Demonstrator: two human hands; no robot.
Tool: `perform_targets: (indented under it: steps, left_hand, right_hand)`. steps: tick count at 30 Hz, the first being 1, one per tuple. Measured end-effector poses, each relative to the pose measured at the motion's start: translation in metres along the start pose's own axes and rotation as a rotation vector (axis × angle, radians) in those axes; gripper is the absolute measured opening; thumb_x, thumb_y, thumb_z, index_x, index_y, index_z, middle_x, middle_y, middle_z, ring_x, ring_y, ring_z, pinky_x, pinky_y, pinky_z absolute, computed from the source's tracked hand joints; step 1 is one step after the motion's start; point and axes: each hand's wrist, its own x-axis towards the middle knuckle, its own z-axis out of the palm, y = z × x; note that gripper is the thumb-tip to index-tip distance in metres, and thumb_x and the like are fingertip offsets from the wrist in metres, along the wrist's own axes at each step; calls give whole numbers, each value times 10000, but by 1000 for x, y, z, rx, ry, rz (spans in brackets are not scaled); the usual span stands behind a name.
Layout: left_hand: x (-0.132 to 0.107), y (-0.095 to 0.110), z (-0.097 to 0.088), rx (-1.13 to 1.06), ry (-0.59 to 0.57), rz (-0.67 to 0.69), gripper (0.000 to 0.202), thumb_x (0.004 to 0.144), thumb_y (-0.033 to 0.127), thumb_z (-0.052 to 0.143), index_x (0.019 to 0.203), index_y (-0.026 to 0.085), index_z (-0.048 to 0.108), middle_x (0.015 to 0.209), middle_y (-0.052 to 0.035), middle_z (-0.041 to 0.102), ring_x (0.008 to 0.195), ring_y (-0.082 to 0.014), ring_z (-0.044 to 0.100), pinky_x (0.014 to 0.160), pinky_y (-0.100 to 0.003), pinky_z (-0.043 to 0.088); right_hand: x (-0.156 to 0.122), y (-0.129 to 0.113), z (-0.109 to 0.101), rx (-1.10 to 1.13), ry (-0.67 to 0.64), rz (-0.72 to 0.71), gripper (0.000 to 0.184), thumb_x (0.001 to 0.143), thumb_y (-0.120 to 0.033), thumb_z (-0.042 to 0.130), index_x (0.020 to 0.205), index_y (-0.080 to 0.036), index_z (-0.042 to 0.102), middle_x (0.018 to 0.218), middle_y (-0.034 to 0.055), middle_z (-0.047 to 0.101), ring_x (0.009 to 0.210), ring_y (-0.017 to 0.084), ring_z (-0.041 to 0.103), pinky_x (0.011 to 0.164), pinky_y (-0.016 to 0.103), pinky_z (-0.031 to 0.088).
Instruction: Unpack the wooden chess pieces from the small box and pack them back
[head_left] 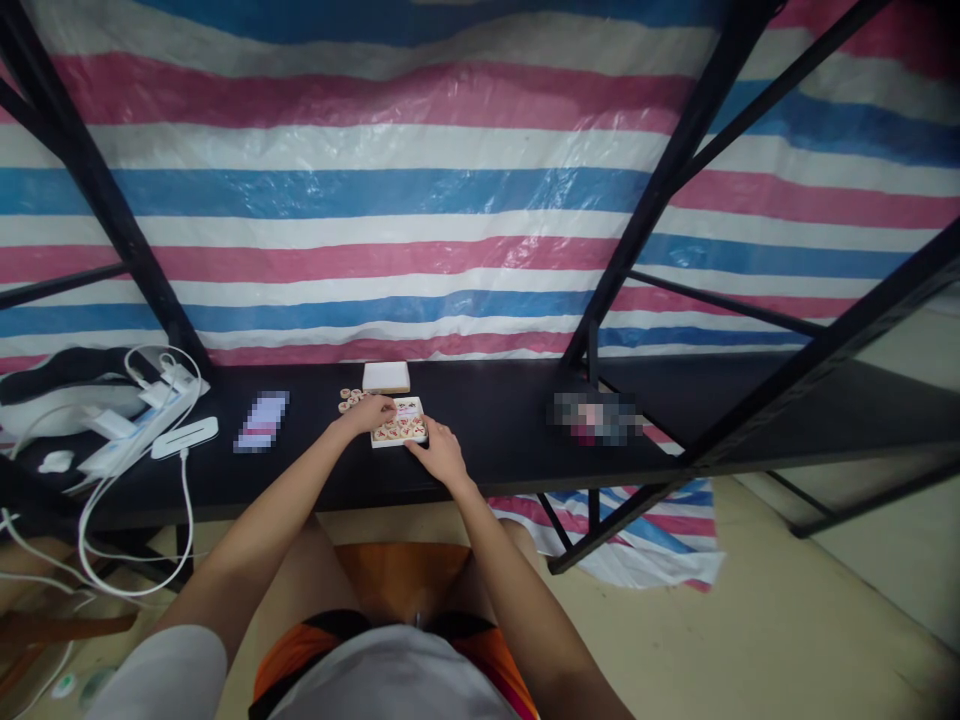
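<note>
A small white box sits on the black desk with round xiangqi pieces inside, marked in red and dark characters. My right hand grips the box at its right side, the thumb along the front corner. Over the box's left part, my left hand has its fingers pinched together; whatever is between them is too small to tell. Several loose xiangqi pieces lie on the desk just beyond the left hand, partly hidden by it. Behind the box rests its white lid.
A phone with a blurred screen lies to the left. Farther left are a power strip, a white charging device and looping cables. A blurred item lies to the right, near black frame posts. Striped sheeting hangs behind the desk.
</note>
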Motion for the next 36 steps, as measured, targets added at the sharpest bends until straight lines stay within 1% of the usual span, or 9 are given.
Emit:
perform_targets:
  steps: [4, 9, 19, 26, 32, 36]
  left_hand:
    - [-3, 1, 0, 9, 29, 30, 307, 836, 337, 442, 838, 155, 689, 790, -53, 696, 711, -168, 610, 644, -243, 407]
    - [-4, 1, 0, 10, 22, 14, 321, 841, 363, 442, 832, 155, 686, 773, -54, 692, 702, -172, 612, 632, -248, 403]
    - [-9, 3, -1, 33, 25, 3, 305, 846, 346, 445, 893, 167, 687, 813, -50, 696, 727, -168, 604, 668, -243, 410]
    - [-10, 4, -1, 55, 26, 19, 281, 842, 307, 449, 889, 160, 683, 809, -54, 688, 717, -162, 599, 666, -240, 406]
    - [-10, 2, 0, 56, 38, 13, 306, 855, 350, 443, 867, 156, 680, 807, -58, 684, 719, -161, 594, 678, -243, 409]
    - [-12, 4, 0, 50, 43, 10, 296, 858, 347, 444, 900, 160, 669, 814, -55, 678, 718, -167, 592, 664, -249, 409]
  right_hand:
    - [0, 1, 1, 2, 6, -4, 601, 830, -487, 544, 1329, -177, 417, 1230, 110, 569, 1151, 252, 481, 930, 345, 357]
    - [0, 1, 1, -4, 2, -2, 595, 831, -483, 542, 1326, -175, 421, 1227, 112, 570, 1154, 249, 479, 932, 346, 358]
    - [-1, -1, -1, 9, 5, 2, 591, 833, -481, 543, 1330, -186, 422, 1242, 106, 564, 1153, 253, 480, 936, 344, 355]
    - [0, 0, 0, 10, 4, 1, 600, 829, -480, 551, 1331, -179, 420, 1241, 108, 564, 1153, 252, 481, 938, 340, 353]
    - [0, 0, 0, 10, 8, -6, 602, 828, -476, 554, 1332, -177, 420, 1243, 105, 565, 1143, 253, 485, 931, 342, 357]
    - [0, 1, 1, 13, 16, -9, 599, 830, -478, 550, 1329, -172, 421, 1241, 103, 566, 1140, 248, 486, 933, 340, 354]
